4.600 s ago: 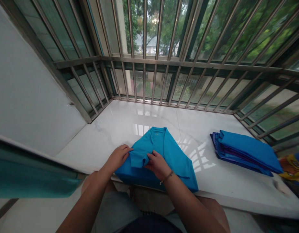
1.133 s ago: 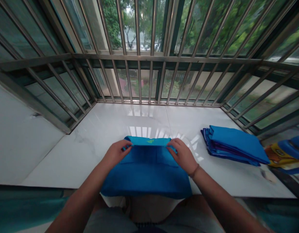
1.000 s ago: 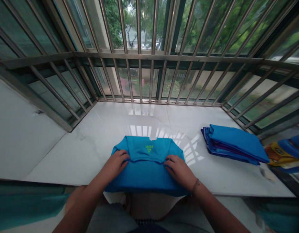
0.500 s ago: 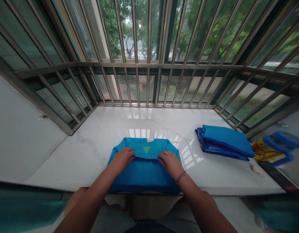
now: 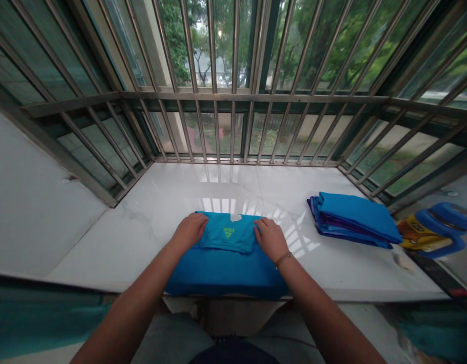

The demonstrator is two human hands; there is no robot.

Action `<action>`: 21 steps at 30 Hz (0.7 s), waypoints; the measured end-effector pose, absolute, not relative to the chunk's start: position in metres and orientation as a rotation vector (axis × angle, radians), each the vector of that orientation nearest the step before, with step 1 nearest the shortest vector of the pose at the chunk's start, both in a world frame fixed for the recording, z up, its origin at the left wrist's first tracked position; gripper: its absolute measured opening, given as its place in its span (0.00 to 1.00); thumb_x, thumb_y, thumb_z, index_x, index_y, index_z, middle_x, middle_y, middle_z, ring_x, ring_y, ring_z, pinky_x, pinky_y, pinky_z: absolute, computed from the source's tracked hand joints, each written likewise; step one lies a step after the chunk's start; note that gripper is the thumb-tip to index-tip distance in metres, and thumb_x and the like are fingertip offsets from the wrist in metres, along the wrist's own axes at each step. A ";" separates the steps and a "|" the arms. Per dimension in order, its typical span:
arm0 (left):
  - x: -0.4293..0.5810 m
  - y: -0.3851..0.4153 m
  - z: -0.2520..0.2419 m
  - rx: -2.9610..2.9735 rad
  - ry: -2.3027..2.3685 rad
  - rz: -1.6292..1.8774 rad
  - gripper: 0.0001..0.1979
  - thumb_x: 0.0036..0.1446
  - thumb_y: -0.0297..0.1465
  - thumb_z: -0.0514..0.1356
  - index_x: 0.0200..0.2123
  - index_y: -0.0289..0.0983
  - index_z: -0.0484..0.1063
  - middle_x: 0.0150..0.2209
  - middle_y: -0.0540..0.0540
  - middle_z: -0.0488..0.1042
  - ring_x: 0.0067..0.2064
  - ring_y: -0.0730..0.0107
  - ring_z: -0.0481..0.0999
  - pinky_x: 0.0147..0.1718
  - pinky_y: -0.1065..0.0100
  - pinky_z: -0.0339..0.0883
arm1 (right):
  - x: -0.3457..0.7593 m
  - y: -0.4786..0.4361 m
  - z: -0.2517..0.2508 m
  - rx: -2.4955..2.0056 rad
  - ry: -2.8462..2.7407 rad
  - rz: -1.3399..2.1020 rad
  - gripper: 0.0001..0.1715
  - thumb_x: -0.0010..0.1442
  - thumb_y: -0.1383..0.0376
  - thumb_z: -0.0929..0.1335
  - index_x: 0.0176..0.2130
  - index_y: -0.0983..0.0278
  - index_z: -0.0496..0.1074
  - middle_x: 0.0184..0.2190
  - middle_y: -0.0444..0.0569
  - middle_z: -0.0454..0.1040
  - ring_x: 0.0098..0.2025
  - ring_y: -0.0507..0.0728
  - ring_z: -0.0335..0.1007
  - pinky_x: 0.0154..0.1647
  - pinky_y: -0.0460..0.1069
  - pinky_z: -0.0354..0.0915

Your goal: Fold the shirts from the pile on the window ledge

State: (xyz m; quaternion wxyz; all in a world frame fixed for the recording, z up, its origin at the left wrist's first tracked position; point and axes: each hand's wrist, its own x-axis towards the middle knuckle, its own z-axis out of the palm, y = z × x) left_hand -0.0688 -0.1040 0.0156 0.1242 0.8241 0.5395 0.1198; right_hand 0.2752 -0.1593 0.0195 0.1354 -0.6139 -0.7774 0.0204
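A folded blue shirt (image 5: pixel 226 263) lies at the near edge of the white marble sill (image 5: pixel 150 222), its folded-over top part showing a small green logo. My left hand (image 5: pixel 190 230) rests on the shirt's upper left corner, fingers curled over the fold. My right hand (image 5: pixel 271 237) presses on the upper right corner, fingers bent over the cloth. A bracelet sits on my right wrist. The shirt's near edge hangs slightly over the sill's front.
A stack of folded blue and purple clothes (image 5: pixel 355 220) lies on the sill to the right. Metal window bars (image 5: pixel 233 96) close off the back and both sides. A yellow and blue object (image 5: pixel 434 232) sits beyond the right end. A white wall (image 5: pixel 29 212) stands at left.
Since the first frame the shirt's sleeves were tucked in and its top part was folded down toward me. In the last half second both hands slid outward to the fold's corners.
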 end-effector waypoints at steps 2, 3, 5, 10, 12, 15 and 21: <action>-0.067 -0.072 0.021 2.345 1.662 0.221 0.18 0.67 0.35 0.61 0.57 0.39 0.80 0.61 0.34 0.79 0.63 0.46 0.76 0.62 0.53 0.68 | 0.279 -0.130 0.022 -1.902 -2.237 0.111 0.20 0.73 0.62 0.70 0.62 0.64 0.76 0.59 0.61 0.77 0.57 0.64 0.74 0.53 0.54 0.70; -0.067 -0.057 0.023 2.318 1.679 0.155 0.20 0.63 0.35 0.65 0.57 0.39 0.80 0.61 0.33 0.79 0.63 0.45 0.76 0.61 0.53 0.69 | 0.282 -0.117 0.023 -1.948 -2.243 0.156 0.22 0.71 0.62 0.72 0.62 0.65 0.76 0.59 0.62 0.78 0.56 0.64 0.75 0.52 0.54 0.71; -0.068 -0.031 0.027 2.272 1.658 0.071 0.18 0.54 0.35 0.71 0.49 0.40 0.83 0.52 0.36 0.84 0.55 0.47 0.81 0.54 0.58 0.72 | 0.290 -0.093 0.022 -1.984 -2.276 0.252 0.18 0.66 0.64 0.77 0.54 0.66 0.80 0.52 0.59 0.82 0.51 0.62 0.78 0.48 0.52 0.72; -0.068 0.015 0.039 2.227 1.581 -0.015 0.07 0.45 0.33 0.75 0.27 0.41 0.80 0.28 0.47 0.82 0.34 0.59 0.80 0.37 0.67 0.69 | 0.306 -0.048 0.026 -1.901 -2.332 0.325 0.09 0.70 0.61 0.76 0.44 0.65 0.79 0.43 0.48 0.81 0.43 0.56 0.79 0.47 0.52 0.76; -0.065 0.032 0.049 2.240 1.609 0.043 0.06 0.48 0.33 0.74 0.27 0.41 0.81 0.29 0.47 0.81 0.34 0.59 0.80 0.37 0.66 0.68 | 0.309 -0.031 0.035 -1.890 -2.285 0.275 0.13 0.73 0.57 0.73 0.48 0.65 0.78 0.47 0.49 0.80 0.45 0.56 0.79 0.49 0.55 0.78; -0.061 0.051 0.070 2.292 1.682 0.213 0.05 0.56 0.35 0.69 0.34 0.40 0.82 0.35 0.44 0.82 0.41 0.56 0.80 0.42 0.65 0.69 | 0.312 -0.012 0.059 -1.867 -2.172 0.147 0.12 0.74 0.60 0.72 0.50 0.65 0.77 0.49 0.50 0.79 0.46 0.56 0.78 0.50 0.55 0.76; -0.080 0.011 0.087 2.464 1.614 0.535 0.10 0.65 0.35 0.62 0.46 0.41 0.82 0.47 0.40 0.80 0.52 0.53 0.78 0.53 0.59 0.70 | 0.322 -0.056 0.095 -1.685 -2.143 -0.023 0.11 0.77 0.65 0.67 0.53 0.65 0.78 0.51 0.55 0.77 0.53 0.58 0.72 0.56 0.52 0.67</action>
